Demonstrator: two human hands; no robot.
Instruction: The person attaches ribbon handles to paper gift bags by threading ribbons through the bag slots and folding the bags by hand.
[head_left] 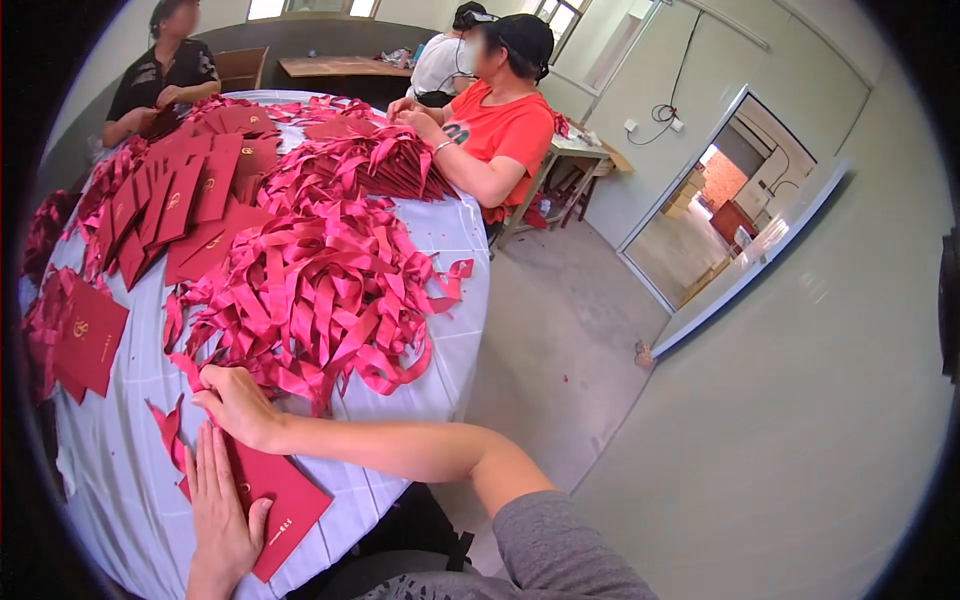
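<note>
A flat red paper gift bag [292,505] with small gold print lies at the table's near edge. My left hand [222,505] rests on it, palm down, fingers stretched out along its left part. Just beyond those fingertips my right hand [238,405] is closed in a pinch on a crimson ribbon [186,372] at the bag's far end. Another ribbon end [168,432] sticks out left of my left fingertips. The right fingertips partly hide where the ribbon meets the bag.
A big heap of ribboned bags [310,290] lies right beyond my hands. Red bags [180,195] pile up further left, with more bags [92,335] at the left edge. Co-workers sit around the white-covered table [130,480]. A doorway [720,200] opens on the right.
</note>
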